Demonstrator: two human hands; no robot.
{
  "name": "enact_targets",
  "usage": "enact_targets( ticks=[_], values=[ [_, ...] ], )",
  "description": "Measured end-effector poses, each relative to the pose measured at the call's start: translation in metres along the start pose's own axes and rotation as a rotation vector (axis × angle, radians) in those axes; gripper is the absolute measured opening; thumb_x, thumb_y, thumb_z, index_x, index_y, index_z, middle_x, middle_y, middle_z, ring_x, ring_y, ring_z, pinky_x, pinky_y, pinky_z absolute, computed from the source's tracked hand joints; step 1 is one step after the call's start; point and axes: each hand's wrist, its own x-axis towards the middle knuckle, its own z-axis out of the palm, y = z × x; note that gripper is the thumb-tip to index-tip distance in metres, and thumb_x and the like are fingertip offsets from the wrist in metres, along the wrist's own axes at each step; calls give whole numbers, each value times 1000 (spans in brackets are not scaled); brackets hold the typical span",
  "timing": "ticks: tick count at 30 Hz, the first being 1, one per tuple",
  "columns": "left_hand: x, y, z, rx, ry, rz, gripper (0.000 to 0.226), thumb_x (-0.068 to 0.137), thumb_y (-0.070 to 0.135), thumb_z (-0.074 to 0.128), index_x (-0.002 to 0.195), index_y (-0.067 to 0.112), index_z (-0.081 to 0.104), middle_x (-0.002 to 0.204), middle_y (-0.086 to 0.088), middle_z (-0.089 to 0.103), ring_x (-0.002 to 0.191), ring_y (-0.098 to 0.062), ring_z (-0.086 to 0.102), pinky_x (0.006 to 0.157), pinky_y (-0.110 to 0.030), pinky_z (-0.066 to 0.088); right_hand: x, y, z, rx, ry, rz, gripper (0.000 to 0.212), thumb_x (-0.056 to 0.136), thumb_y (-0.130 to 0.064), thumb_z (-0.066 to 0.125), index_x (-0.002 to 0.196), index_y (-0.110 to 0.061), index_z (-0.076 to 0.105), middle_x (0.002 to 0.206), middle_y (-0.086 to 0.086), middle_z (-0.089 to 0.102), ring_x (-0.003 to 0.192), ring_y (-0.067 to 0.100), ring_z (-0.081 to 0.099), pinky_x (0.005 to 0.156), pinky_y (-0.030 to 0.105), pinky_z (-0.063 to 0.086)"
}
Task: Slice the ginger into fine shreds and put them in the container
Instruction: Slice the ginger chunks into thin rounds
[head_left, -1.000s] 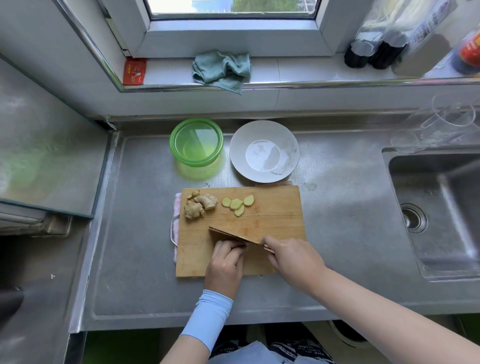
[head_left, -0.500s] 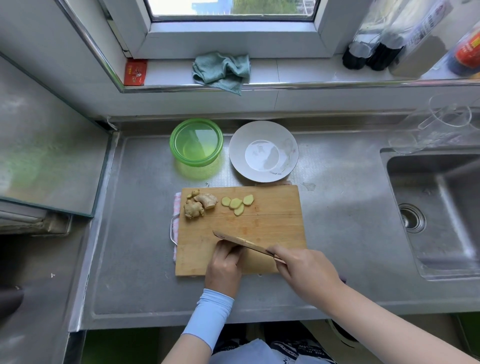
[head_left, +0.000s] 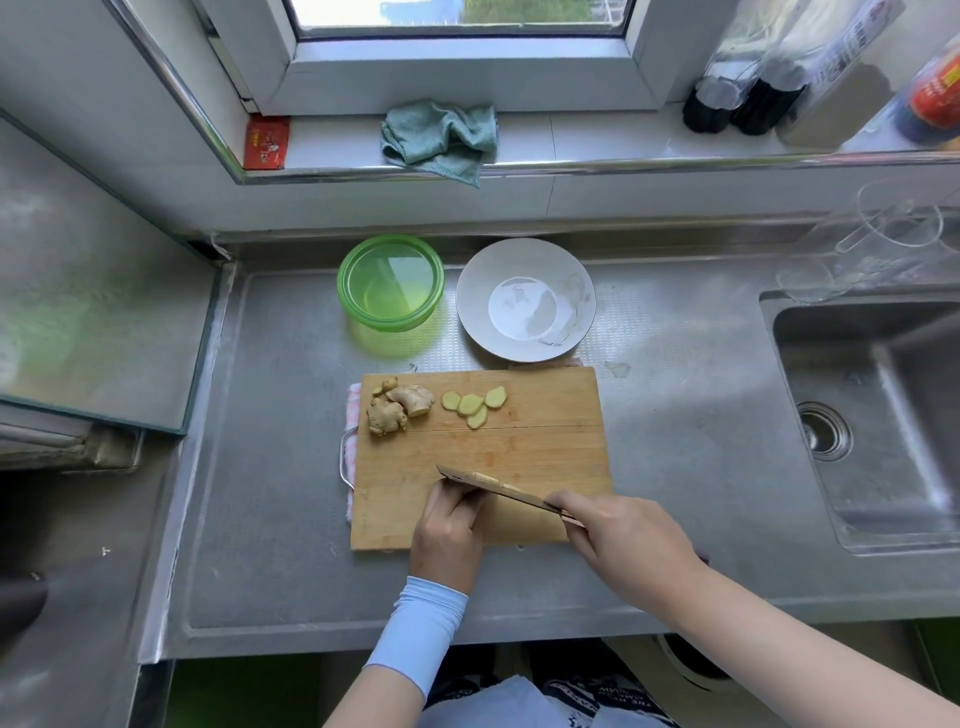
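Ginger (head_left: 400, 408) lies in knobbly unpeeled lumps at the far left corner of my cutting board (head_left: 545, 447), and just to their right sit a few pale ginger slices (head_left: 472, 404), overlapping one another. The green container (head_left: 390, 283) stands open on the steel counter (head_left: 270, 467) beyond the board's far left edge, well apart from the slices; through its mouth I see only its own translucent green bottom. Beside it on the right is a white dish (head_left: 571, 291) whose near rim reaches the board's far edge; it shows just its pale round centre.

My right hand (head_left: 623, 535) is wrapped around the handle of the knife (head_left: 498, 486), whose blade runs slantwise over the near part of the board. My left hand (head_left: 449, 530) rests on the board with its fingers curled right under the blade; I cannot tell whether they pin anything, since the knuckles and the blade hide that spot.

A pink cloth (head_left: 353, 415) peeks out under the board's left edge. The sink (head_left: 872, 415) lies to the right, with a clear jug (head_left: 883, 234) behind it. On the windowsill sit a crumpled teal rag (head_left: 441, 137), a red packet (head_left: 267, 143) and dark bottles (head_left: 737, 104).
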Motion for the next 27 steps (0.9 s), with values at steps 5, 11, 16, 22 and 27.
enact_targets(
  ticks=[5, 11, 16, 22, 27],
  values=[
    [0, 1, 0, -14, 8, -12, 37, 60, -21, 82, 88, 1, 77, 92, -11, 71, 94, -24, 59, 81, -24, 49, 2, -3, -6, 14, -55, 36, 25, 101, -37, 41, 123, -41, 53, 82, -7, 64, 74, 21, 61, 61, 36, 48],
    [1, 0, 1, -30, 8, -48, 41, 58, -23, 81, 89, 3, 78, 90, -9, 69, 91, -22, 57, 83, -21, 47, 10, -7, -9, 18, -135, 67, 26, 102, -36, 41, 127, -41, 50, 86, -6, 65, 80, 24, 61, 68, 40, 51],
    [0, 0, 1, -31, 13, -61, 42, 59, -22, 82, 90, 5, 79, 90, -7, 69, 90, -22, 58, 82, -24, 48, 15, -8, -7, 14, -142, 62, 25, 102, -35, 42, 124, -39, 51, 89, -3, 67, 80, 26, 61, 68, 40, 51],
    [0, 1, 1, -39, 6, -43, 28, 70, -13, 81, 89, 7, 78, 86, -5, 67, 85, -22, 57, 84, -21, 46, 36, -12, 7, -24, -174, 51, 25, 98, -29, 44, 122, -33, 48, 88, 4, 68, 78, 35, 62, 62, 40, 50],
    [0, 2, -2, -44, 8, -39, 19, 78, -10, 74, 90, 5, 76, 90, -4, 67, 85, -24, 59, 82, -26, 49, 40, -10, 12, -46, -178, 44, 23, 97, -32, 44, 121, -31, 47, 90, 6, 69, 81, 37, 63, 65, 42, 52]
  ],
)
